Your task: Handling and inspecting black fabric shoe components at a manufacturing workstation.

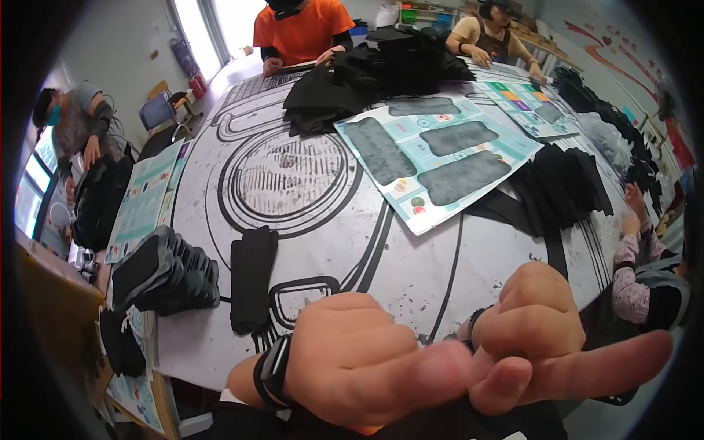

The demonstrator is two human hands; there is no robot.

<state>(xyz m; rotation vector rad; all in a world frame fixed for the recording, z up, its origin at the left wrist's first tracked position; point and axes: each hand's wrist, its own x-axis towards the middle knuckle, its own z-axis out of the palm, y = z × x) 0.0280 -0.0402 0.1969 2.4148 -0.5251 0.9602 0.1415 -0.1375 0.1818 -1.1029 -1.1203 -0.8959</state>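
Close in front of me, above the near edge of the table, my two hands meet. My left hand point(359, 359) is curled into a fist, its thumb pointing right toward the other hand; a dark watch band point(273, 370) circles the wrist. Most fingers of my right hand point(532, 330) are folded in, while one finger stretches out to the right. No object shows in either hand. Past my left hand lies a long folded black fabric piece point(253, 279). Left of it stands a stack of folded black and grey fabric pieces point(167, 271).
A printed sheet with grey fuzzy pads point(460, 180) lies on the white patterned table point(411, 271). Black fabric is heaped at the back point(389, 66) and fanned out at the right point(561, 187). Several people work around the table; a chair point(158, 110) stands at the left.
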